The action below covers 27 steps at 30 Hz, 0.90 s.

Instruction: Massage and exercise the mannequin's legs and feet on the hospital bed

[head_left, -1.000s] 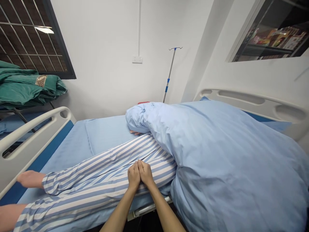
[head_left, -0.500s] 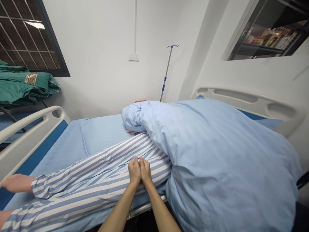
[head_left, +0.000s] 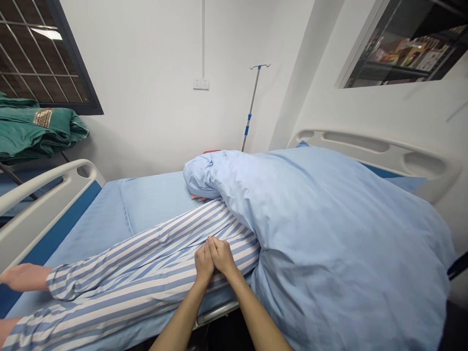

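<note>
Striped patient trousers [head_left: 146, 258] lie directly under the person's hands, the blue-and-white cloth running from 9 o'clock toward 12. The left hand [head_left: 204, 263] and right hand [head_left: 221, 256] are pressed together side by side, fingertips resting on the stripes; whether the fingers pinch the cloth cannot be told. Below them at 6 o'clock runs a metal bed-frame bar [head_left: 215, 314]. At 9 o'clock a bare foot [head_left: 24, 278] sticks out of a striped cuff, near a white bed side rail [head_left: 47, 195]. A pale blue quilt [head_left: 329, 243] fills 3 o'clock, its edge touching the stripes, with a little bare skin [head_left: 199, 198] showing beneath its fold beside a blue bed sheet [head_left: 161, 200]. Farther off, a white bed rail [head_left: 376, 156] stands at 2 o'clock, a drip stand [head_left: 252, 102] and wall socket [head_left: 201, 84] at 12, a green folded blanket [head_left: 36, 124] and barred window [head_left: 36, 53] at 10, and a glass-fronted shelf [head_left: 402, 53] at 1.
</note>
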{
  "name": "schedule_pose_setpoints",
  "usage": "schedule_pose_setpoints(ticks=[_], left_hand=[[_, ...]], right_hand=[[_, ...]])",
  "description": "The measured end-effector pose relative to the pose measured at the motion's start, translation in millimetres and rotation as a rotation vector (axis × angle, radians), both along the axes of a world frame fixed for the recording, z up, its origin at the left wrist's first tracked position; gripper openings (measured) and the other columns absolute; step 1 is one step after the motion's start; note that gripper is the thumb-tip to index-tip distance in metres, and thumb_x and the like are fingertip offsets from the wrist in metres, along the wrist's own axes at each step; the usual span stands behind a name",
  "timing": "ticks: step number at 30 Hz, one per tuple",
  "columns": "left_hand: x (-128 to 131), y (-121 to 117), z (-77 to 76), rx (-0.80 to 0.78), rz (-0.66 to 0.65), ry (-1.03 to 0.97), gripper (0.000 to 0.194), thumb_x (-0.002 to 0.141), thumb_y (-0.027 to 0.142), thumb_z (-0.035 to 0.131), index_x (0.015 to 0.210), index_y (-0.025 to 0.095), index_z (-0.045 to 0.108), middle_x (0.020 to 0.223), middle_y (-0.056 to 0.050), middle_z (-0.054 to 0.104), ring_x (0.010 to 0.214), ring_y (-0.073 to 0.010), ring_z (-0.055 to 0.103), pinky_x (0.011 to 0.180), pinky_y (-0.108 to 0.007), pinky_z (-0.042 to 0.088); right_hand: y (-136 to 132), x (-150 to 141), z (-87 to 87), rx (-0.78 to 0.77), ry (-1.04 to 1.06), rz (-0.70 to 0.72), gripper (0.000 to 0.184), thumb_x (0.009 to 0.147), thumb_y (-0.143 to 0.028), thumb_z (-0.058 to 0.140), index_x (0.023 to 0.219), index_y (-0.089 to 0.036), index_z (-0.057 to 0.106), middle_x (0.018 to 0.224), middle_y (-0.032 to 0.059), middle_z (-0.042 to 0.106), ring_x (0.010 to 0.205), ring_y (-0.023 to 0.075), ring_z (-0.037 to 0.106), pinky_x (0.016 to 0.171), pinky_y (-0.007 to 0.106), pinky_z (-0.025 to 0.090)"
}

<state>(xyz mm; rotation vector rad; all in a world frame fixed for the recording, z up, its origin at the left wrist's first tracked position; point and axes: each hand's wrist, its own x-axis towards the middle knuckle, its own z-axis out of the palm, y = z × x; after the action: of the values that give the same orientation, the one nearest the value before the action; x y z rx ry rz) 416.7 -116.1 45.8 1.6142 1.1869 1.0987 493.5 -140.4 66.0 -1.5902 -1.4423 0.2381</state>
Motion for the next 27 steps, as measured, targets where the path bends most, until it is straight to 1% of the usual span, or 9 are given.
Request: schedule_pose_setpoints(ticks=[3, 6, 12, 14, 16, 19, 22, 25, 27], left_hand=[[3, -1, 1.8, 0.001, -0.006, 0.031, 0.043, 0.087, 0.042, 0.031, 0.056, 0.019, 0.05, 0.056, -0.003, 0.057, 0.056, -0.0142, 0.048, 0.057, -0.026, 0.031], [12, 0, 7.2, -0.023, -0.027, -0.009, 0.043, 0.086, 0.042, 0.031, 0.053, 0.019, 0.047, 0.053, -0.001, 0.053, 0.053, -0.0125, 0.043, 0.055, -0.026, 0.03], [40, 1, 40.6, -0.063, -0.073, -0.22, 0.041, 0.083, 0.042, 0.039, 0.049, 0.021, 0.029, 0.046, 0.005, 0.032, 0.048, -0.009, 0.029, 0.049, -0.025, 0.026], [47, 2, 46.7, -0.068, -0.086, -0.28, 0.041, 0.082, 0.042, 0.039, 0.049, 0.022, 0.027, 0.047, 0.006, 0.028, 0.047, -0.0086, 0.027, 0.049, -0.025, 0.025], [49, 2, 43.3, -0.078, -0.071, -0.291, 0.04, 0.082, 0.041, 0.039, 0.049, 0.022, 0.027, 0.046, 0.006, 0.029, 0.047, -0.0086, 0.028, 0.049, -0.025, 0.026], [44, 4, 24.7, -0.094, -0.009, -0.195, 0.04, 0.083, 0.04, 0.037, 0.048, 0.021, 0.033, 0.045, 0.004, 0.036, 0.047, -0.0097, 0.033, 0.05, -0.025, 0.027], [37, 4, 7.1, -0.034, -0.015, -0.061, 0.04, 0.084, 0.04, 0.036, 0.05, 0.02, 0.041, 0.048, 0.002, 0.046, 0.049, -0.011, 0.039, 0.053, -0.025, 0.028], [34, 6, 1.7, -0.011, -0.028, -0.04, 0.04, 0.086, 0.04, 0.033, 0.056, 0.019, 0.048, 0.054, -0.001, 0.053, 0.054, -0.0124, 0.045, 0.057, -0.025, 0.031], [34, 6, 2.0, -0.03, -0.036, -0.072, 0.041, 0.087, 0.041, 0.031, 0.06, 0.018, 0.052, 0.059, -0.002, 0.057, 0.058, -0.0135, 0.049, 0.059, -0.026, 0.033]], right_hand=[[2, 4, -13.1, 0.028, 0.145, -0.012, 0.047, 0.093, -0.042, 0.028, 0.059, -0.019, 0.051, 0.053, 0.0021, 0.053, 0.05, 0.0122, 0.044, 0.051, 0.024, 0.029], [4, 7, -21.1, 0.057, 0.248, -0.029, 0.045, 0.091, -0.045, 0.031, 0.059, -0.019, 0.048, 0.053, 0.0011, 0.051, 0.051, 0.0123, 0.043, 0.052, 0.023, 0.031], [6, 16, -21.1, 0.104, 0.484, -0.114, 0.049, 0.09, -0.05, 0.027, 0.062, -0.017, 0.05, 0.06, 0.0048, 0.057, 0.058, 0.0147, 0.049, 0.057, 0.024, 0.038], [7, 18, -20.4, 0.093, 0.516, -0.139, 0.051, 0.09, -0.051, 0.025, 0.062, -0.018, 0.051, 0.06, 0.0051, 0.058, 0.059, 0.0152, 0.05, 0.057, 0.025, 0.039], [7, 18, -20.4, 0.092, 0.526, -0.172, 0.05, 0.089, -0.053, 0.026, 0.059, -0.019, 0.047, 0.057, 0.0035, 0.055, 0.057, 0.0145, 0.048, 0.055, 0.024, 0.038], [7, 16, -21.7, 0.109, 0.513, -0.2, 0.049, 0.089, -0.054, 0.028, 0.053, -0.021, 0.037, 0.049, -0.0002, 0.046, 0.05, 0.0121, 0.04, 0.051, 0.024, 0.035], [8, 14, -20.7, 0.126, 0.488, -0.192, 0.048, 0.088, -0.053, 0.03, 0.053, -0.021, 0.037, 0.05, -0.0006, 0.046, 0.049, 0.0115, 0.039, 0.05, 0.024, 0.033], [10, 17, -12.3, 0.08, 0.396, -0.17, 0.048, 0.089, -0.051, 0.03, 0.054, -0.02, 0.041, 0.052, 0.001, 0.05, 0.051, 0.0126, 0.042, 0.05, 0.024, 0.033], [10, 22, -3.3, 0.001, 0.251, -0.132, 0.048, 0.09, -0.049, 0.031, 0.055, -0.02, 0.045, 0.052, 0.0022, 0.053, 0.051, 0.0132, 0.044, 0.05, 0.024, 0.03]])
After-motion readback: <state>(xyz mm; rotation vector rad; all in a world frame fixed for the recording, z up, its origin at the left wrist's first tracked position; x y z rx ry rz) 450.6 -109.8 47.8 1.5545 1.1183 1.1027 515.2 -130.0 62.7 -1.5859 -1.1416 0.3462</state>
